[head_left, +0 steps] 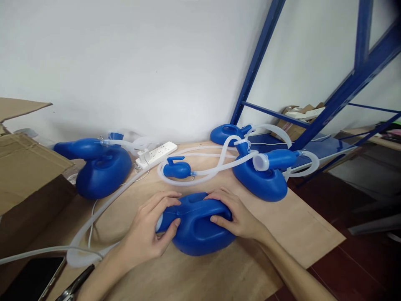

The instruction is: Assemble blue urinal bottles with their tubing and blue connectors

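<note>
A blue plastic urinal bottle (200,244) with a moulded handle lies on the wooden table in front of me. My left hand (153,225) closes round its neck, thumb on the near side and fingers over the far side. A pale rim shows at the mouth, partly behind that hand. My right hand (236,213) grips the rounded base end, with the thumb by the handle opening. Beyond my hands lies a small blue cup-shaped piece (178,169) with a handle, joined to a clear white hose (216,169).
Similar blue bottles with hoses stand at left (102,177) and right (263,184); another bottle (225,133) lies by the wall. A white power strip (159,154), cardboard box (31,167), phone (34,278) and scissors-like tool (77,284) are around. A blue rack (258,54) stands right.
</note>
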Tool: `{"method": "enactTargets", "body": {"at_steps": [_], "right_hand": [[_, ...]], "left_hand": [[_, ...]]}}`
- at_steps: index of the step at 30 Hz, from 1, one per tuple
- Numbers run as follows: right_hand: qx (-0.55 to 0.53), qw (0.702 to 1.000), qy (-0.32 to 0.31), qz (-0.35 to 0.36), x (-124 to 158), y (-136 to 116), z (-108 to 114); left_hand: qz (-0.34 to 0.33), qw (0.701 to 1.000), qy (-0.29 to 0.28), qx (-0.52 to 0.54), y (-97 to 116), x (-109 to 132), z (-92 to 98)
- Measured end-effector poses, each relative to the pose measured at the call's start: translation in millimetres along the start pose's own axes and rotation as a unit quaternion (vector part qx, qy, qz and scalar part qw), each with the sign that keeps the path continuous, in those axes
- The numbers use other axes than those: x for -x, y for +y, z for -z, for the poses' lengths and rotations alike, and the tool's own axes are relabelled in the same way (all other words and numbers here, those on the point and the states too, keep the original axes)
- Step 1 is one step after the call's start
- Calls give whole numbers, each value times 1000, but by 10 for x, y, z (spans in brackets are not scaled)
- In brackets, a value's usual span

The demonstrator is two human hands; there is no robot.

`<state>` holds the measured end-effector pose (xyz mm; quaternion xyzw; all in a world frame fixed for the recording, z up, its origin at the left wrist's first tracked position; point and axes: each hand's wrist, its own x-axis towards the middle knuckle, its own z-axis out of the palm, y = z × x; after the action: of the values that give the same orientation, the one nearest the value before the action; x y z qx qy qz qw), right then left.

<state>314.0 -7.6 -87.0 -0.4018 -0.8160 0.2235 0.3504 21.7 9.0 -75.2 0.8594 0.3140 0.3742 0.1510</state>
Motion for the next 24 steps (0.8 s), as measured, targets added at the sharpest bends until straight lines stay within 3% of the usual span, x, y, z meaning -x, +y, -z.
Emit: {"method": "enactTargets", "body": {"at_steps": [12,17,21,22,24], "right_hand": [[-35,999,-20,-3,-31,28,31],[-66,997,-9,-26,-12,74,14],[-74,997,-5,-31,-18,101,4],[-75,997,-8,-32,-21,107,12],[-76,996,-16,-33,-26,125,46]], "left_hand": [[-68,995,-65,-16,17,39,160],[10,996,-52,-76,25,190,268],[81,984,-27,-158,-94,479,437],[93,979,-44,-177,-140,582,503],[92,971,-128,-177,-236,810,642]]}}
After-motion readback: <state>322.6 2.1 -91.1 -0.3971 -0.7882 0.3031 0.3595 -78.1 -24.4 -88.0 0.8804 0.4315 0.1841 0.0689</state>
